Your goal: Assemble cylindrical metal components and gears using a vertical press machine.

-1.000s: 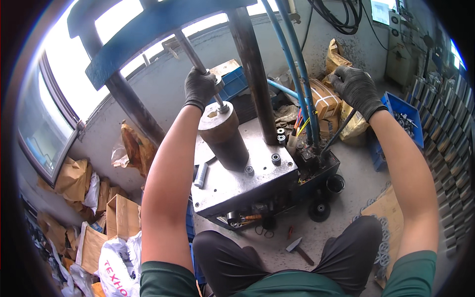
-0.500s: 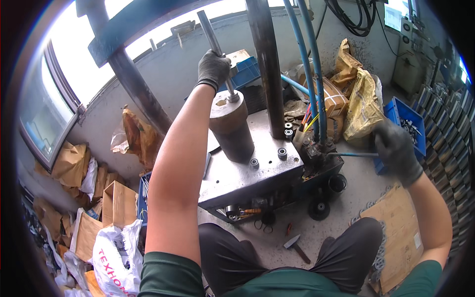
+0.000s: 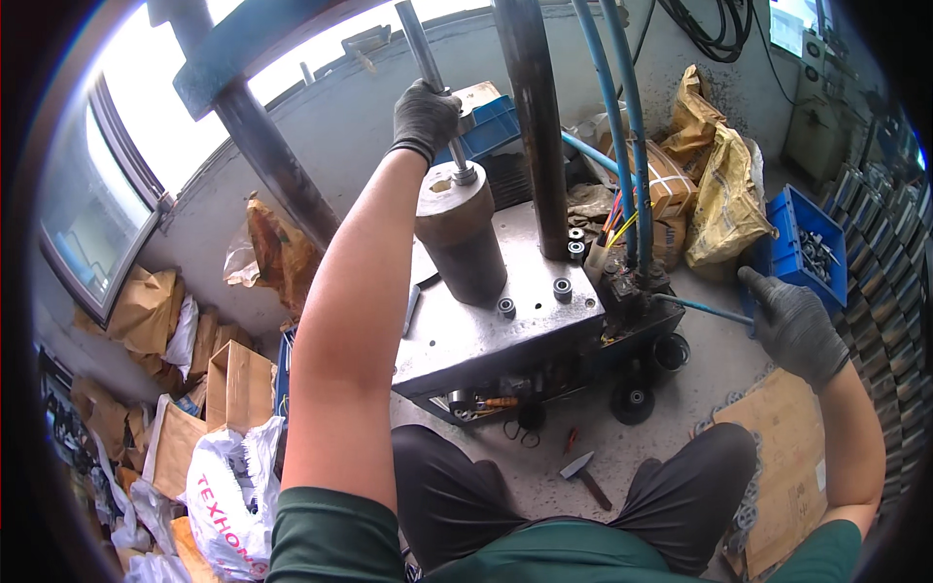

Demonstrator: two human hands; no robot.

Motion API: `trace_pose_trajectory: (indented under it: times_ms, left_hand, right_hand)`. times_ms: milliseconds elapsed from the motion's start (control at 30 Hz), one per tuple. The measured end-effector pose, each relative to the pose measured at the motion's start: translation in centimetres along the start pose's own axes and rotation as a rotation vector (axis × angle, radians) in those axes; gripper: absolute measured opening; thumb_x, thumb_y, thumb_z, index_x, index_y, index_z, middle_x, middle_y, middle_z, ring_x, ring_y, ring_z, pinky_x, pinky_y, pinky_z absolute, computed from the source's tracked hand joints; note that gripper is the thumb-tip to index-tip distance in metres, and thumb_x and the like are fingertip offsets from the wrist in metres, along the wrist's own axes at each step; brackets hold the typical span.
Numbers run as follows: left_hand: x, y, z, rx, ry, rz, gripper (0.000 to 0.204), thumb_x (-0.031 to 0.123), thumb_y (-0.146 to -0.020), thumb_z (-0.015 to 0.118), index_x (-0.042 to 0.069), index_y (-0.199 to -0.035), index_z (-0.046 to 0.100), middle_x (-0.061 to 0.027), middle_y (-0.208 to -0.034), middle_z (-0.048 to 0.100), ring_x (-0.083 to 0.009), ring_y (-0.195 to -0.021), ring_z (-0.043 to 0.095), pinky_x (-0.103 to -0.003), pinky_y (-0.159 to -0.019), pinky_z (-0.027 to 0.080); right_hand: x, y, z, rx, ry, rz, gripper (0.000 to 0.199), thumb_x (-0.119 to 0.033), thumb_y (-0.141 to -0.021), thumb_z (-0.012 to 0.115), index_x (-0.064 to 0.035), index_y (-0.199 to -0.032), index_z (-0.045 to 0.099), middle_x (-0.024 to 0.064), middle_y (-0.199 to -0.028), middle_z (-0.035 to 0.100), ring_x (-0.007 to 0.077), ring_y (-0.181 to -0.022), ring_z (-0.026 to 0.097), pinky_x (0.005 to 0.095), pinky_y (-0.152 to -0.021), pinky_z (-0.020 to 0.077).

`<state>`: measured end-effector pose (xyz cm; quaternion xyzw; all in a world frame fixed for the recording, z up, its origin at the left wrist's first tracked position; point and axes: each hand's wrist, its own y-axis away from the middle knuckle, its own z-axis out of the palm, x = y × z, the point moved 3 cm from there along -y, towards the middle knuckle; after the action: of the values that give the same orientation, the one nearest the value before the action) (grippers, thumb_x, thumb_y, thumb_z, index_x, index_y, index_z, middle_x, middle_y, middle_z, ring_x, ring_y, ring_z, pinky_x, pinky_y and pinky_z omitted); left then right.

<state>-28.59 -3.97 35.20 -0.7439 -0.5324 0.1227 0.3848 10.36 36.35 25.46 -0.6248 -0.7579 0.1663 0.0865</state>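
Observation:
My gloved left hand is closed round an upright steel rod. Its lower end meets the top of a thick metal cylinder, beside an odd-shaped opening. The cylinder stands on the steel table of a press. Out to the right, my gloved right hand is closed at the end of a blue lever, thumb raised along the top. That lever runs from the pump unit at the table's right side. Small ring-shaped parts sit on the table near its right edge.
A dark press column rises behind the table, next to blue hoses. A blue crate of metal parts stands at right, near stacked metal bars. On the floor lie a hammer and cardboard. Bags and boxes crowd the left.
My right hand has moved slightly down, and the lever's outer end is lower. My left hand keeps its hold on the rod. The view has shifted a little.

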Motion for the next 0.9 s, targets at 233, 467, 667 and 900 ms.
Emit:
trace_pose_trajectory:
  times_ms: [233, 467, 667, 900]
  left_hand:
    - [1.8, 1.3, -1.1, 0.005, 0.159, -0.223, 0.04, 0.029, -0.082, 0.084, 0.0, -0.106, 0.073, -0.0167, -0.095, 0.078, -0.0295, -0.094, 0.078, -0.04, -0.091, 0.06]
    - [2.4, 2.5, -2.7, 0.025, 0.205, -0.286, 0.031, 0.023, -0.087, 0.073, 0.004, -0.112, 0.073, -0.0208, -0.1, 0.079, -0.0359, -0.102, 0.077, -0.042, -0.094, 0.06]
    - [3.7, 3.3, -3.5, -0.02, 0.26, -0.315, 0.031, 0.022, -0.087, 0.075, 0.004, -0.111, 0.072, -0.0219, -0.101, 0.079, -0.0357, -0.101, 0.078, -0.043, -0.093, 0.061]
    - [3.4, 2.9, -3.3, -0.016, 0.278, -0.32, 0.028, 0.022, -0.091, 0.07, 0.004, -0.112, 0.073, -0.0225, -0.103, 0.078, -0.0357, -0.102, 0.077, -0.043, -0.094, 0.061]
  right_hand:
    - [0.1, 0.9, 0.5, -0.117, -0.012, -0.101, 0.041, -0.003, -0.086, 0.063, -0.0004, -0.126, 0.069, 0.0225, -0.091, 0.069, 0.042, -0.087, 0.07, 0.0509, -0.079, 0.0566]
    - [-3.3, 2.5, 1.0, -0.091, -0.091, -0.202, 0.034, -0.007, -0.082, 0.066, -0.0052, -0.115, 0.073, 0.0181, -0.088, 0.07, 0.0406, -0.077, 0.07, 0.0507, -0.072, 0.0562]
    - [-4.7, 6.4, 2.7, -0.162, -0.028, -0.024, 0.03, -0.007, -0.08, 0.068, -0.0067, -0.11, 0.074, 0.018, -0.091, 0.071, 0.0405, -0.082, 0.07, 0.0502, -0.076, 0.0565]
    - [-4.1, 10.0, 5.1, -0.362, -0.057, 0.056, 0.015, -0.018, -0.078, 0.07, -0.0047, -0.083, 0.073, 0.0182, -0.083, 0.069, 0.0397, -0.082, 0.07, 0.05, -0.078, 0.0563]
